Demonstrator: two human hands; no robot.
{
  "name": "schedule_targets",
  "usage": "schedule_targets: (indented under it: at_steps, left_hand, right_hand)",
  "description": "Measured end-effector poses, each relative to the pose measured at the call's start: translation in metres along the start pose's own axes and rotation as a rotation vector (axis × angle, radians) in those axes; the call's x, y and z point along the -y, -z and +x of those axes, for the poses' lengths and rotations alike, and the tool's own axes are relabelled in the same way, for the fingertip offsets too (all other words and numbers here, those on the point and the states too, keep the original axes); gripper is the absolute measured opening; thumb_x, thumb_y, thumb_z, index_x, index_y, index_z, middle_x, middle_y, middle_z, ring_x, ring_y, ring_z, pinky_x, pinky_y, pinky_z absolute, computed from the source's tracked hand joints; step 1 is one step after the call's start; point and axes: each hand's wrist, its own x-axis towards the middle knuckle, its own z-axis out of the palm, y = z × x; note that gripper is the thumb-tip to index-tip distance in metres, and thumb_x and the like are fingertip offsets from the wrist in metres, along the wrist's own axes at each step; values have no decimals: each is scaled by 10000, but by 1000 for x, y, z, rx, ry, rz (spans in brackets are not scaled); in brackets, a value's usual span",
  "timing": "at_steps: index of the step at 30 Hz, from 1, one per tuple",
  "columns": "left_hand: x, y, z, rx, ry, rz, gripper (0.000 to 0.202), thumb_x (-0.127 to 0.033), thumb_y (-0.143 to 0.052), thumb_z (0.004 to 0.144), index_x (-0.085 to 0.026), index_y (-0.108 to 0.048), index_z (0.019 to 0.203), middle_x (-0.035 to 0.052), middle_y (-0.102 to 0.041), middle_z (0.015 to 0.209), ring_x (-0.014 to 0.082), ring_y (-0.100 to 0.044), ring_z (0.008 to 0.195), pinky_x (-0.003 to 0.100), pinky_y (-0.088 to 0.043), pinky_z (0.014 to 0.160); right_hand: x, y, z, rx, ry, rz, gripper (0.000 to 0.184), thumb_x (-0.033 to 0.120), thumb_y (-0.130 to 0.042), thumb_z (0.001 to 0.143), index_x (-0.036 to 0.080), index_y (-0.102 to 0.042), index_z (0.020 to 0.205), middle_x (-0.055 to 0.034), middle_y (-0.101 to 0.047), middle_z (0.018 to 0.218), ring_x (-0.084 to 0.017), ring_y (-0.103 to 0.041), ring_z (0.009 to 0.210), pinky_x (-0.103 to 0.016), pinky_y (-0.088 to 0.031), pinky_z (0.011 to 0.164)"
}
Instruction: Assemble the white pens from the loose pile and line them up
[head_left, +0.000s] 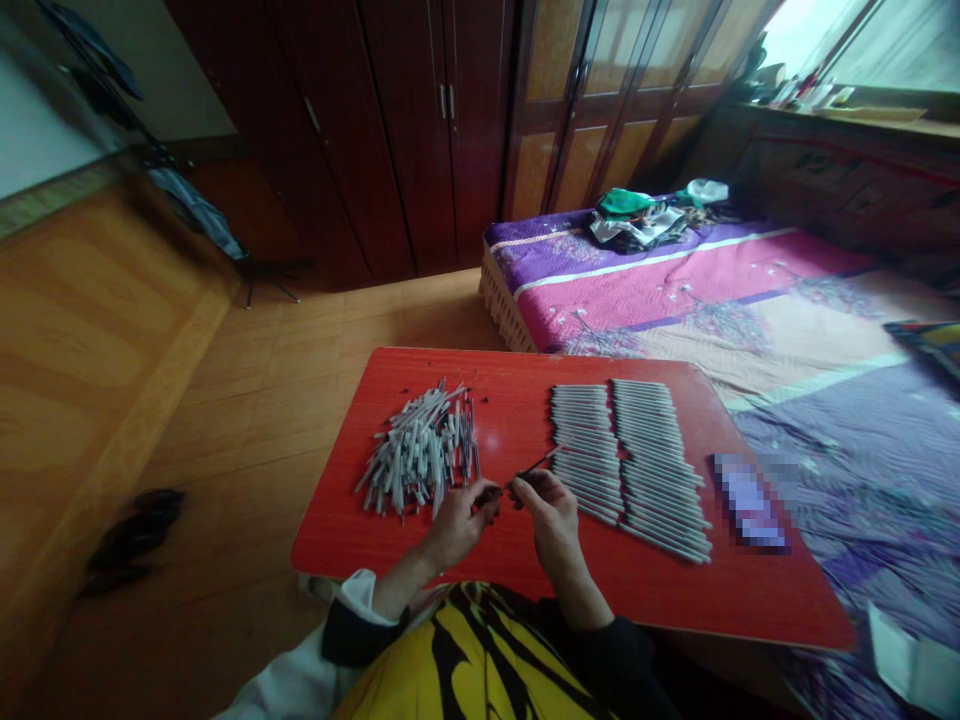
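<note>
My right hand (551, 515) pinches a thin dark stick (541, 461), which slants up to the right from the fingertips. Close beside it, my left hand (459, 522) has its thumb and fingers pressed together near the stick's lower end; what they hold there is too small to make out. Left of the hands lies a loose heap of thin grey-white tubes (416, 455), with several slim dark sticks (466, 430) along its right side. On the right, similar grey sticks with dark ends lie side by side in two neat columns, a nearer column (585, 440) and a farther column (656, 460).
Everything lies on a red table (517, 575) with rounded corners. A blurred purple item (750, 505) rests near its right edge. A bed (675, 290) with folded clothes (637, 220) adjoins behind and right. Dark shoes (139, 535) stand on the floor at left.
</note>
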Motion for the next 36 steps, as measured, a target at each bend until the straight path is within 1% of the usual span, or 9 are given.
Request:
schedule_targets:
  at_steps: [8,11,15,22,26,30,33,36]
  left_hand:
    - [-2,4,0,-16,-24,106,170,-248,-481,844,-161,-572,957,24,-642,750,124,-586,674,212,-437,626]
    - [-1,7,0,-16,-43,166,165,-239,-478,847,-173,-579,959,26,-651,784,132,-595,723,211,-435,651]
    - [0,9,-1,-32,-55,244,155,-235,-476,849,-193,-588,949,25,-664,838,143,-605,771,210,-431,662]
    - [2,10,-4,-45,-83,267,150,-234,-496,846,-199,-588,959,20,-665,868,137,-606,775,210,-428,681]
    - [6,12,-5,-46,-101,249,153,-249,-482,858,-206,-587,960,15,-659,863,136,-601,777,213,-426,689]
    - [13,13,-6,-67,-100,247,152,-282,-468,868,-200,-592,901,10,-647,819,135,-592,741,217,-423,671]
    - [19,14,-8,-65,-101,245,159,-280,-457,871,-196,-590,895,13,-642,823,135,-591,749,216,-423,662]
    - [22,16,-9,-63,-96,242,160,-278,-462,868,-201,-594,910,14,-648,841,134,-596,762,217,-427,676]
  right_hand:
    - [-6,0,0,9,16,-61,196,313,-713,651,158,-609,709,7,-601,614,-117,-549,554,-231,-449,507]
    - [-8,-2,-1,29,33,-78,190,315,-705,661,159,-607,710,6,-599,616,-119,-549,559,-231,-451,505]
    - [-10,-4,0,17,66,-84,195,329,-694,673,161,-609,721,5,-601,625,-118,-547,563,-231,-455,509]
    - [-10,-10,-3,37,118,-211,169,321,-670,685,170,-597,706,4,-608,633,-124,-550,579,-235,-454,534]
    - [-10,-13,-8,105,193,-390,128,295,-611,739,171,-597,711,-6,-614,650,-133,-566,605,-240,-454,571]
    - [-11,-14,-13,182,281,-538,113,282,-577,775,175,-604,754,-13,-618,696,-139,-584,649,-238,-454,593]
    - [-9,-16,-15,156,309,-557,127,295,-565,797,179,-608,821,-23,-627,739,-141,-587,673,-238,-460,608]
    - [-9,-20,-17,145,371,-565,146,281,-510,840,180,-609,804,-27,-605,737,-133,-572,667,-236,-453,612]
